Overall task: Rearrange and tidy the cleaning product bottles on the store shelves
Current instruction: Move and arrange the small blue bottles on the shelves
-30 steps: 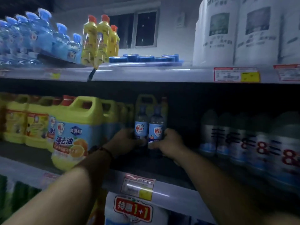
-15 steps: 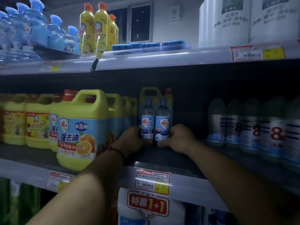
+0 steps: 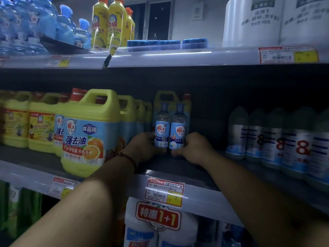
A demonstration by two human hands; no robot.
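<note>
My left hand (image 3: 142, 147) grips one small clear blue-labelled bottle (image 3: 161, 129), right hand (image 3: 194, 148) its twin (image 3: 178, 131). Slide both together, upright, labels front.

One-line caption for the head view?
Left hand and right hand grip two small bottles on the middle shelf beside yellow jugs.

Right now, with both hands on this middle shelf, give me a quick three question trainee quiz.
1. True or false: the left hand grips one small clear blue-labelled bottle and the right hand grips the other.
2. The big yellow handled jug with the orange picture stands: A) left of the hands, B) right of them, C) on the top shelf.
3. Which red numeral marks the white blue-striped bottles at right?
Key: 1 true; 2 A; 3 eight.
</note>
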